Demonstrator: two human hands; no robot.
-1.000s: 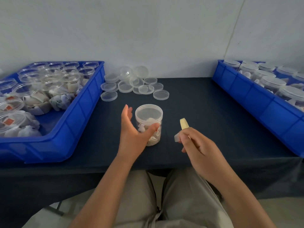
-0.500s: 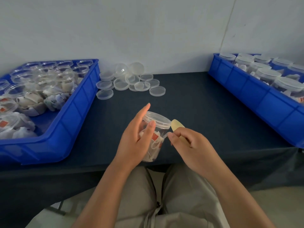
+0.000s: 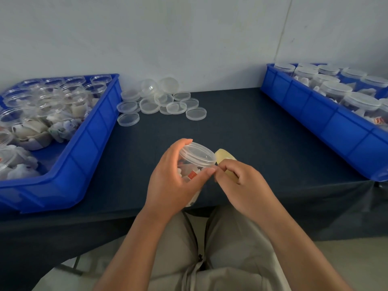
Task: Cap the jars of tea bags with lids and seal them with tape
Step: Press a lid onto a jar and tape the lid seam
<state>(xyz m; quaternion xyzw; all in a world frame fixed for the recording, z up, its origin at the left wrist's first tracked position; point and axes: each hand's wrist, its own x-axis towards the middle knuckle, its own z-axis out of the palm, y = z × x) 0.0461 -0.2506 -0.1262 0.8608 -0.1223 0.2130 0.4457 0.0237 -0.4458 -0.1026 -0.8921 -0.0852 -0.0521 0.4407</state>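
One tipped jar (image 3: 190, 175), gripped by the left hand (image 3: 168, 183), points its lid (image 3: 197, 154) at the right hand (image 3: 241, 185) pinching tape (image 3: 224, 156).

1. It looked like a small packing workstation.
2. A left blue crate (image 3: 92, 143) held open jars (image 3: 52, 101) of tea bags; a right blue crate (image 3: 315, 114) held capped jars (image 3: 336, 89).
3. Loose lids (image 3: 161, 101) lay heaped on a dark-clothed table (image 3: 252, 127) against a bare white wall (image 3: 189, 38).
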